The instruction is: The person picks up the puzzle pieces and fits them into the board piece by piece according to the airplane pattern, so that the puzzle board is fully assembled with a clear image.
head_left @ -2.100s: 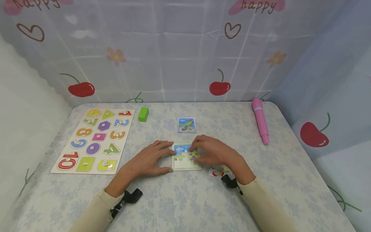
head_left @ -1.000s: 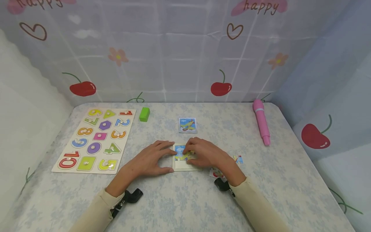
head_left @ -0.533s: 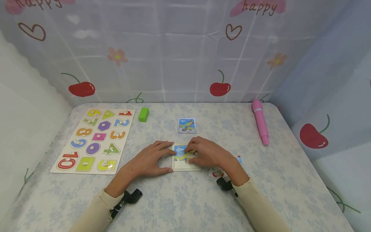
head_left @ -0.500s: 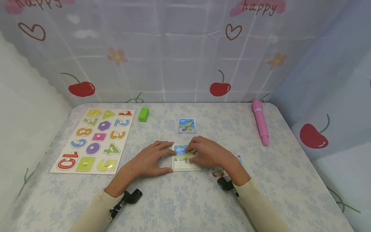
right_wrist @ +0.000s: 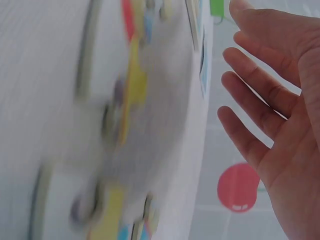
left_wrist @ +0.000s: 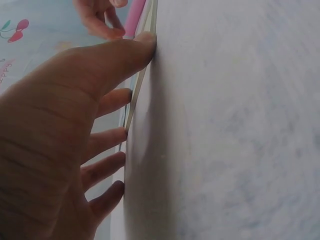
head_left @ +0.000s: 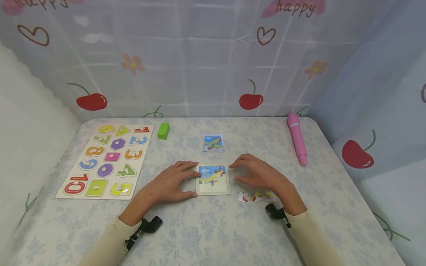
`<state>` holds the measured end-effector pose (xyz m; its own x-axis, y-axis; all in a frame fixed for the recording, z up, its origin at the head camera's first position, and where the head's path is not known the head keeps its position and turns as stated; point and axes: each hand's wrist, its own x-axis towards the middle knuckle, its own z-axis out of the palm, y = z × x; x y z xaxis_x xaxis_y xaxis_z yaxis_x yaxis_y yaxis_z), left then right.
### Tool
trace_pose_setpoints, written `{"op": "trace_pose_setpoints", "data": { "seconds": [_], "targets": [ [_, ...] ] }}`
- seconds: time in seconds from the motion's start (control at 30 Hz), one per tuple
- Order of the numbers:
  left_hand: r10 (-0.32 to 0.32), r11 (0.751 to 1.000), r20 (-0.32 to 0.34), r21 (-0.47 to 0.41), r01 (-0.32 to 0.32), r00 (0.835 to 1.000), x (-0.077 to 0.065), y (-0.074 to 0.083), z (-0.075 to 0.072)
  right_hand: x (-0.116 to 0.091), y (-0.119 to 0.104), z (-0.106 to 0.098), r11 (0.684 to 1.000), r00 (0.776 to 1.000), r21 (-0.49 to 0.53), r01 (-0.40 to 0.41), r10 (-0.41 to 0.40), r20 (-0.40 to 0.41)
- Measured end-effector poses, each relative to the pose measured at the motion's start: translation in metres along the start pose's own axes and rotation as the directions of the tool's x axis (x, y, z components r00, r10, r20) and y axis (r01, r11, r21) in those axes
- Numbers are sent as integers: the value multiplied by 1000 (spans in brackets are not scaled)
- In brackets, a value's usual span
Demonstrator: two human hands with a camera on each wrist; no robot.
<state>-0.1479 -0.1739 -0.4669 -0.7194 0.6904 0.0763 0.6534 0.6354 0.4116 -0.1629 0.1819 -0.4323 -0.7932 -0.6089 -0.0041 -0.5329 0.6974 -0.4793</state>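
A small square jigsaw board [head_left: 213,193] lies on the table, its upper part filled with airplane picture pieces [head_left: 207,173] and its lower part bare. My left hand [head_left: 172,183] rests against the board's left edge. In the left wrist view the thumb [left_wrist: 145,44] and other fingertips touch that edge. My right hand [head_left: 261,173] hovers just right of the board with nothing in it. The right wrist view shows its fingers [right_wrist: 255,70] spread and loosely bent. Loose jigsaw pieces [head_left: 257,196] lie below the right hand; they are blurred in the right wrist view.
A picture card [head_left: 213,143] with the same airplane lies behind the board. A number and shape board [head_left: 111,162] lies at left, near a green block [head_left: 164,131]. A pink microphone-shaped stick [head_left: 297,138] is at the back right.
My right hand has let go of a jigsaw piece in the board and moved away to the right, uncovering the red-tailed part of the picture. The left hand has stayed at the board's edge.
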Motion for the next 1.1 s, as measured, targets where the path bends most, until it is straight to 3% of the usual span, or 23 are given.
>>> {"op": "trace_pose_setpoints", "data": {
  "seconds": [0.3, 0.77, 1.1],
  "targets": [
    [0, 1000, -4, 0, 0, 1000, -1, 0, 1, -23, 21, -8, 998, 998, 51, -49, 50, -32],
    [-12, 1000, -2, -1, 12, 1000, 0, 1, 1, -58, 50, -15, 994, 991, 28, -103, 105, -87],
    [0, 1000, -13, -15, 0, 1000, -1, -1, 2, -78, 64, -18, 989, 986, 40, -145, 148, -82]
  ]
}}
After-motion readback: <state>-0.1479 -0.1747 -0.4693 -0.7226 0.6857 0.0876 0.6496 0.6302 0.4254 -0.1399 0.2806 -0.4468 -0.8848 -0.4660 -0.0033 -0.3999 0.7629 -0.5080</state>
